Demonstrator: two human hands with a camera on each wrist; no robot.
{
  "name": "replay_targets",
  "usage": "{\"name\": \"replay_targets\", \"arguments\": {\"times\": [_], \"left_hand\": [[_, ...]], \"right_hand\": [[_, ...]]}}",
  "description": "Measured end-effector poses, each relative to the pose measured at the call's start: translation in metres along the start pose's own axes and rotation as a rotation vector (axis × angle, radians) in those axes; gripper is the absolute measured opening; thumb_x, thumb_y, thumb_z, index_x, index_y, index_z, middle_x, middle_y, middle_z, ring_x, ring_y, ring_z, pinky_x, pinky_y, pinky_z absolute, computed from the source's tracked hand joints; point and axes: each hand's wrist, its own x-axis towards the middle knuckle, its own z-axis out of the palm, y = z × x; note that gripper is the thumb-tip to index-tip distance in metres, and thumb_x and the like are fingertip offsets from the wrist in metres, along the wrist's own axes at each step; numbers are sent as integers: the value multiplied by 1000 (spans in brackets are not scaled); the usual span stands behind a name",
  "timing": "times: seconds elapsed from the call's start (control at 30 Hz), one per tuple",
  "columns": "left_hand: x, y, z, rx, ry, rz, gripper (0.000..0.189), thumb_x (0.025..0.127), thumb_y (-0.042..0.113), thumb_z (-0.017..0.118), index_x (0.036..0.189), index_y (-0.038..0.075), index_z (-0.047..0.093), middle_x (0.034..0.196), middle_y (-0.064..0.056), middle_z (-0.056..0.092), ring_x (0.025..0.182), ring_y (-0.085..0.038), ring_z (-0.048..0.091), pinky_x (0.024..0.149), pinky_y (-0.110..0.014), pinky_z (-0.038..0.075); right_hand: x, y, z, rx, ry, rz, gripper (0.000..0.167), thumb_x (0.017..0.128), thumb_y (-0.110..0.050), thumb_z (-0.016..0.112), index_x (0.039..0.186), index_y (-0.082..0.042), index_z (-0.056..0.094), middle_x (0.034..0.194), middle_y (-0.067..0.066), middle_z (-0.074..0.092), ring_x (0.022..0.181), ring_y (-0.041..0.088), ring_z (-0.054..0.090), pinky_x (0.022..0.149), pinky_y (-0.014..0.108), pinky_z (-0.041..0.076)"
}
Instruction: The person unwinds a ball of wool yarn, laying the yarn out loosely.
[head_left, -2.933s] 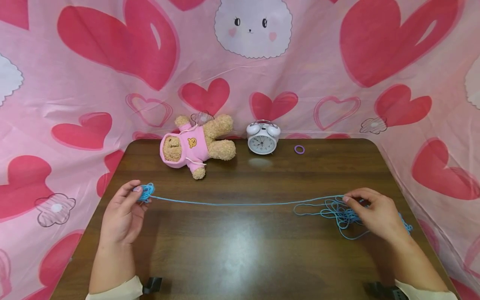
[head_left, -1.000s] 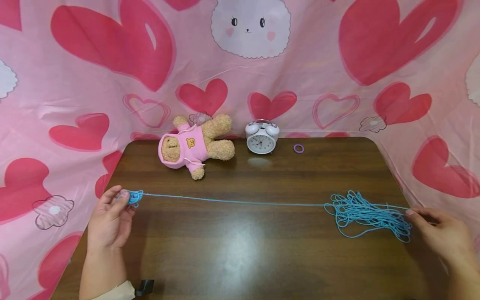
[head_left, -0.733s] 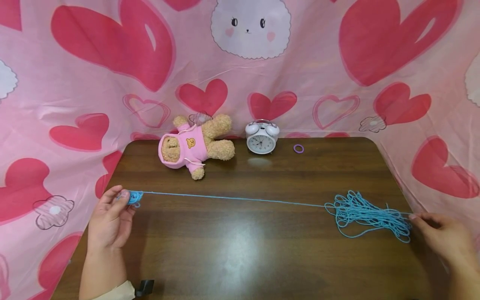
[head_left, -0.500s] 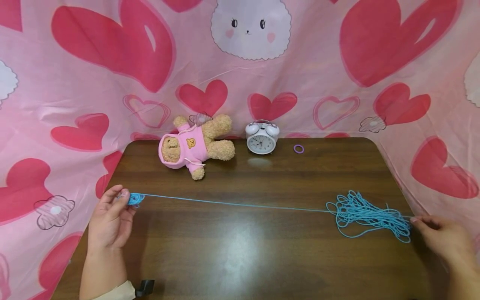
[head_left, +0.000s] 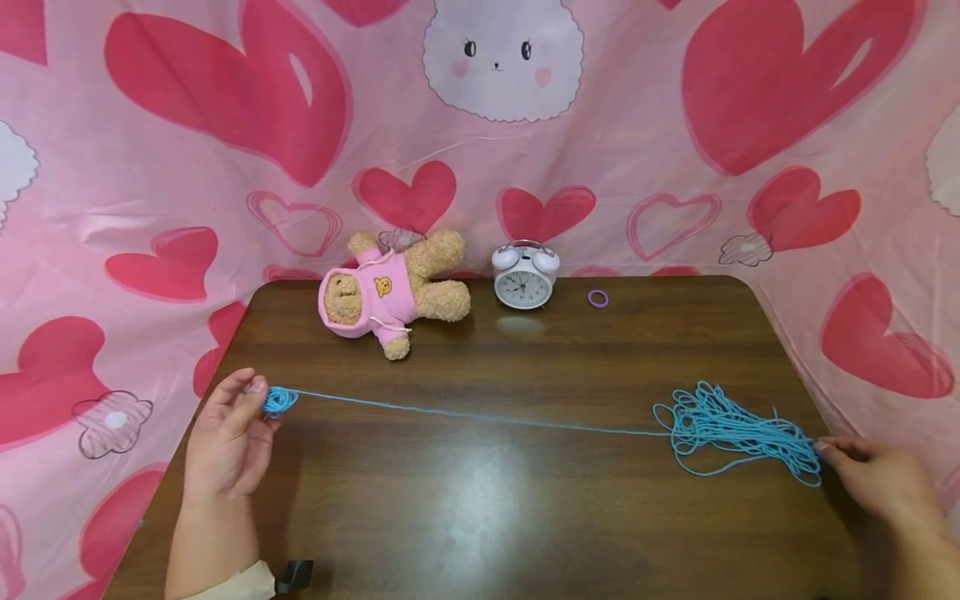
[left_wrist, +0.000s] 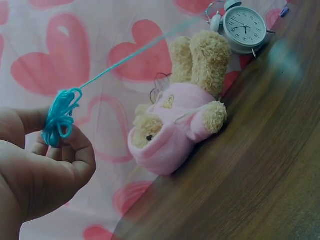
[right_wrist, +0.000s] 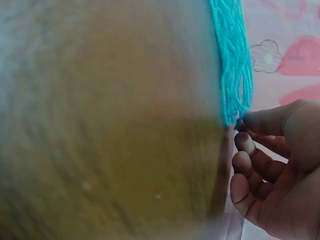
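In the head view my left hand [head_left: 231, 437] pinches a small wound bundle of blue yarn [head_left: 280, 402] between thumb and fingers, raised at the table's left side. The left wrist view shows the loops of that yarn bundle [left_wrist: 61, 117] sticking out past the thumb. A single taut strand [head_left: 465, 414] slants from it down to a loose pile of the same yarn [head_left: 738, 432] lying at the table's right. My right hand [head_left: 881, 475] is at the right end of this pile. Its thumb and forefinger pinch the yarn's end loops [right_wrist: 235, 112] at the table edge.
A teddy bear [head_left: 393, 296] in a pink hoodie lies at the back left of the brown table [head_left: 480, 358]. Beside it stand a white alarm clock [head_left: 524, 279] and a small purple ring [head_left: 597, 298]. A pink heart-print cloth [head_left: 600, 150] hangs behind.
My right hand has moved right, from over the pile to its outer end, then slightly down. The pile is now spread in a long bunch. My left hand shifted left, then slightly back right.
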Motion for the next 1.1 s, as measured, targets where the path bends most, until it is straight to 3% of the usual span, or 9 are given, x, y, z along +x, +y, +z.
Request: {"name": "replay_targets", "arguments": {"times": [0.23, 0.37, 0.53, 0.83, 0.87, 0.93, 1.03, 1.1], "left_hand": [[-1, 1, 3, 25, -7, -9, 26, 104, -9, 46, 118, 4, 64, 100, -6, 62, 84, -16, 66, 67, -25, 53], [0, 1, 4, 25, -16, -10, 26, 104, -10, 46, 119, 4, 63, 100, -6, 62, 83, -17, 66, 67, -25, 53], [1, 0, 7, 12, -26, -6, 28, 104, -11, 45, 118, 3, 64, 98, -7, 63, 82, -17, 67, 67, -26, 54], [0, -2, 6, 33, -47, -12, 29, 104, -12, 45, 118, 5, 64, 97, -6, 63, 80, -17, 67, 65, -25, 54], [0, -2, 6, 39, -48, -13, 29, 104, -12, 45, 118, 5, 64, 97, -6, 63, 80, -17, 67, 64, -25, 54], [0, -3, 5, 45, -50, -18, 29, 104, -12, 45, 118, 5, 64, 97, -6, 64, 80, -17, 67, 64, -25, 54], [0, -4, 5, 55, -46, -27, 29, 104, -12, 45, 118, 6, 64, 97, -6, 64, 80, -17, 67, 64, -25, 54], [0, -5, 6, 67, -41, -28, 29, 104, -12, 46, 118, 7, 64, 97, -5, 64, 80, -16, 67, 64, -25, 54]], "right_hand": [[-2, -1, -6, 3, -4, 13, 48, 103, -34, 61, 116, 12, 68, 110, 41, 64, 95, 60, 58, 69, 46, 41], [-1, -8, -8, 13, 25, -10, 47, 102, -35, 63, 115, 11, 68, 108, 41, 65, 93, 58, 59, 66, 40, 41], [-1, -31, -8, 35, 73, -55, 44, 102, -34, 64, 114, 7, 71, 106, 34, 70, 95, 54, 61, 63, 30, 37], [1, -78, 1, 78, 99, -121, 41, 101, -35, 67, 117, 2, 74, 109, 31, 72, 100, 51, 64, 62, 29, 39], [1, -83, 3, 83, 111, -136, 39, 100, -34, 68, 116, 1, 75, 108, 30, 73, 97, 47, 66, 62, 29, 39], [3, -93, 8, 96, 129, -156, 37, 99, -34, 69, 115, -2, 76, 106, 26, 75, 89, 25, 69, 62, 28, 41], [4, -109, 15, 121, 133, -177, 34, 99, -35, 71, 114, -5, 77, 104, 22, 76, 82, -1, 60, 62, 25, 43], [5, -121, 21, 144, 128, -187, 33, 99, -35, 71, 114, -6, 78, 104, 20, 77, 81, -7, 55, 63, 24, 44]]}}
